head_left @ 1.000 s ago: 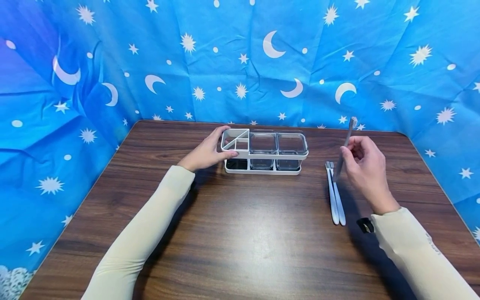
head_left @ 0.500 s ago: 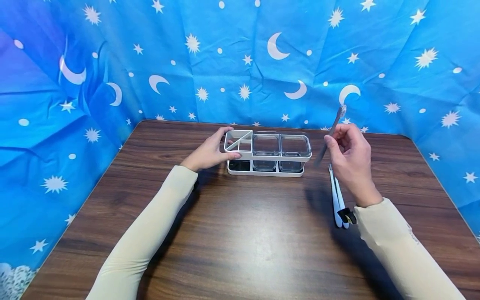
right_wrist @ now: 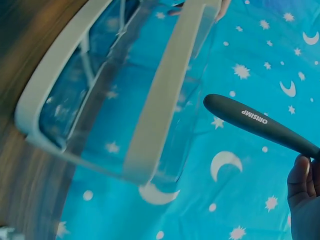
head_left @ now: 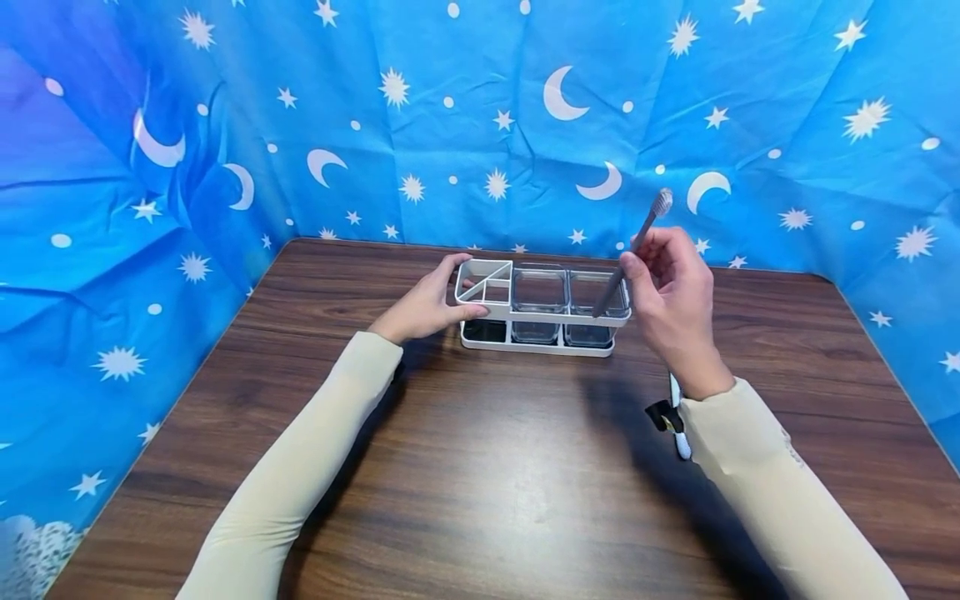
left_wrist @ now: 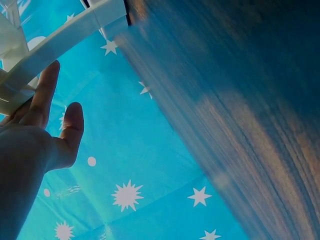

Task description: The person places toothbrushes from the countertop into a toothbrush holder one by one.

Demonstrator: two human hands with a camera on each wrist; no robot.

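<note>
My left hand (head_left: 429,307) holds the left end of a white toothbrush holder (head_left: 558,318), thumb in front and fingers behind. The holder has divided slots at the left and two clear cups. Fingers meet its white frame (left_wrist: 75,35) in the left wrist view. My right hand (head_left: 678,292) pinches a dark grey toothbrush (head_left: 647,225) tilted, bristles up, above the table. Its handle end passes in front of the right clear cup (head_left: 592,287) in the head view; in the right wrist view the handle (right_wrist: 260,125) is apart from the holder.
A light-handled toothbrush (head_left: 683,447) lies on the wooden table (head_left: 487,483), mostly hidden under my right wrist. A black strap (head_left: 662,415) hangs at the right cuff. Blue cloth (head_left: 450,150) with moons and stars rises behind the table.
My right hand has carried the dark toothbrush left and up, from beside the toothbrushes on the table to the holder's right end. My left hand keeps its hold on the holder.
</note>
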